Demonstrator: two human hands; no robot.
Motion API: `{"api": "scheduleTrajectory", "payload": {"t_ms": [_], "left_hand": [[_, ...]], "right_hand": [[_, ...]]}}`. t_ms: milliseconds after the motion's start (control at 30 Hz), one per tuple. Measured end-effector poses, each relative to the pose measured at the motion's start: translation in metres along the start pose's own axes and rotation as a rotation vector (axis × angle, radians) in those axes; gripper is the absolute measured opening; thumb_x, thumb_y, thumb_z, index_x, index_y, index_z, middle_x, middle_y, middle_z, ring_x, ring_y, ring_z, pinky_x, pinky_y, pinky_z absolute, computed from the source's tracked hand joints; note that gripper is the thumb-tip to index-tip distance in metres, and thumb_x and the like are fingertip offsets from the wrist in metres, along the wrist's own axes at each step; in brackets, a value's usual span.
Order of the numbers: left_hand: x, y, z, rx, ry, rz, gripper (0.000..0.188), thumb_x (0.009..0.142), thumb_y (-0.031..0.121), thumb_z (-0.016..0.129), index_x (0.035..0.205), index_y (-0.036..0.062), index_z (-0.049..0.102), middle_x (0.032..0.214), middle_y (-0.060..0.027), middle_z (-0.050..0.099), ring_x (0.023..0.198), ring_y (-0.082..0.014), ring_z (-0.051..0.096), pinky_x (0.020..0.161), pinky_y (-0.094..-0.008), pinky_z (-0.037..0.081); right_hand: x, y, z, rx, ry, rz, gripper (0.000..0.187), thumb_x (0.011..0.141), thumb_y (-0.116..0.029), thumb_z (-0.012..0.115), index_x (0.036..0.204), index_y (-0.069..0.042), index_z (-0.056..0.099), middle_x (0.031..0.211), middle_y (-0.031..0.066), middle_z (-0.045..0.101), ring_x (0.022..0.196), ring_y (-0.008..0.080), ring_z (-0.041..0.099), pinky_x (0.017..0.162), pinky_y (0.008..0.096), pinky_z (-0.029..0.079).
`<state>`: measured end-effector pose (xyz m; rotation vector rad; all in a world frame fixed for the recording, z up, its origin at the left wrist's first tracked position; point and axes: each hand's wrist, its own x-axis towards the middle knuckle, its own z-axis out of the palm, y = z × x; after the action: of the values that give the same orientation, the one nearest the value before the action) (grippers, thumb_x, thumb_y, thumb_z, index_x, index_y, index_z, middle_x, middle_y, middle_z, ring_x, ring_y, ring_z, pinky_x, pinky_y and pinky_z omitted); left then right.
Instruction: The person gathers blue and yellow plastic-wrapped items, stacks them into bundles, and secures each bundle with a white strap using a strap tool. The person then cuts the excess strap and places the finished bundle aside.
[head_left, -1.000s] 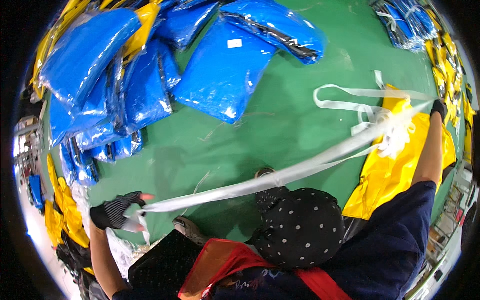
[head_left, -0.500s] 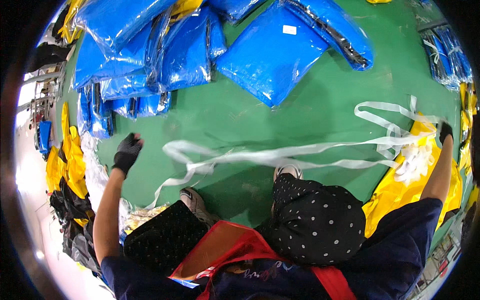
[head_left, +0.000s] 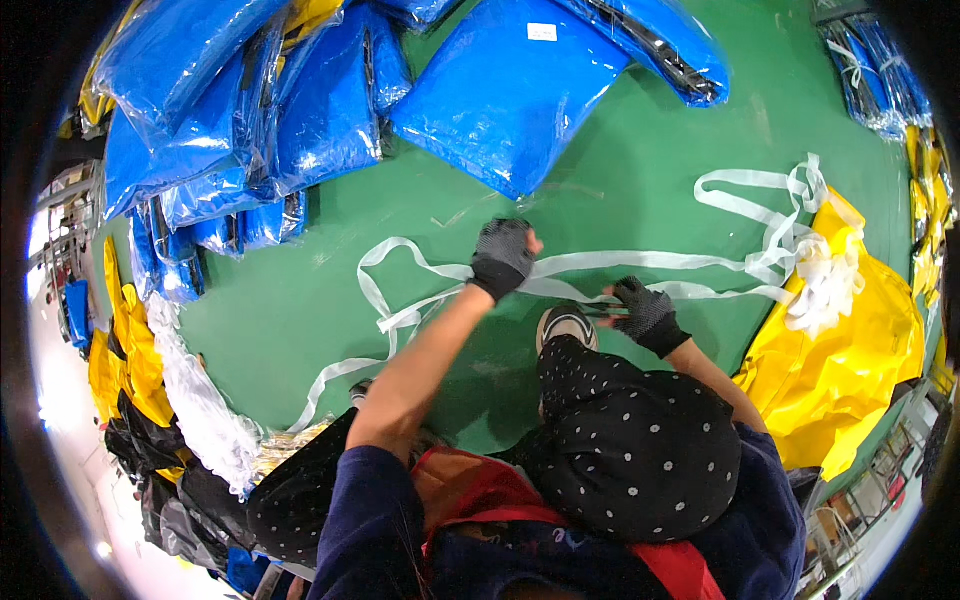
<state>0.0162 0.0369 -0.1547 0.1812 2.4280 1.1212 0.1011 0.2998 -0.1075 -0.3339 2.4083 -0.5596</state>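
Note:
A long white ribbon-like strap (head_left: 640,261) runs in loops across the green floor, from low on the left to a bundle of white strap (head_left: 826,285) on the right. My left hand (head_left: 503,258), in a dark fingerless glove, is closed over the strap, its fingers curled. To its right, low over the lower run of strap, is my gloved right hand (head_left: 645,314). Its fingers point left and bend around something small and dark that I cannot make out. The bundle lies on yellow sheeting (head_left: 850,350).
Clear-wrapped blue packages (head_left: 510,90) cover the far left and middle of the green floor (head_left: 620,190). More tied blue packs (head_left: 872,80) sit far right. White crumpled material (head_left: 200,390) and yellow and black sheeting (head_left: 135,340) line the left edge. My shoe (head_left: 568,326) is near the strap.
Both hands have come in from far left and far right to the middle. The left hand has closed on the strap. The blurred strap now lies in sharper loops.

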Motion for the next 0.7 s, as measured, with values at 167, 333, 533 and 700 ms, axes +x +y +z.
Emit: {"api": "scheduleTrajectory", "payload": {"t_ms": [167, 333, 533, 700], "left_hand": [[0.006, -0.033, -0.139, -0.589, 0.116, -0.078, 0.029, 0.079, 0.013, 0.063, 0.100, 0.0032, 0.045, 0.095, -0.0040, 0.052, 0.083, -0.0099, 0.050, 0.078, -0.0251, 0.043], [-0.014, 0.030, -0.216, -0.459, 0.250, -0.013, 0.013, 0.085, 0.018, 0.057, 0.082, 0.0063, 0.053, 0.064, 0.0000, 0.054, 0.053, -0.0100, 0.049, 0.047, -0.0232, 0.039], [-0.067, 0.014, 0.002, 0.538, 0.011, 0.285, 0.047, 0.074, 0.052, 0.055, 0.088, 0.0070, 0.059, 0.095, -0.0126, 0.056, 0.088, -0.0334, 0.054, 0.075, -0.0474, 0.041], [-0.047, -0.010, 0.015, 0.283, -0.170, 0.113, 0.039, 0.078, 0.043, 0.055, 0.094, 0.0088, 0.062, 0.093, -0.0115, 0.060, 0.088, -0.0300, 0.055, 0.076, -0.0422, 0.043]], "right_hand": [[-0.059, 0.097, 0.044, -0.127, 0.107, 0.122, 0.021, 0.080, -0.028, 0.053, 0.097, -0.015, 0.055, 0.094, 0.0066, 0.056, 0.079, 0.0306, 0.057, 0.062, 0.0430, 0.045], [-0.147, 0.149, 0.036, -0.372, -0.067, 0.247, 0.015, 0.079, -0.026, 0.050, 0.086, -0.014, 0.056, 0.089, 0.0069, 0.055, 0.075, 0.0311, 0.057, 0.057, 0.0441, 0.044], [-0.152, 0.164, 0.034, -0.370, 0.059, 0.225, 0.014, 0.080, -0.027, 0.051, 0.088, -0.016, 0.055, 0.081, 0.0095, 0.056, 0.069, 0.0296, 0.058, 0.052, 0.0431, 0.044], [-0.152, 0.176, 0.034, -0.246, 0.078, 0.306, 0.018, 0.080, -0.025, 0.051, 0.094, -0.015, 0.057, 0.086, 0.0095, 0.058, 0.075, 0.0287, 0.059, 0.057, 0.0411, 0.046]]}}
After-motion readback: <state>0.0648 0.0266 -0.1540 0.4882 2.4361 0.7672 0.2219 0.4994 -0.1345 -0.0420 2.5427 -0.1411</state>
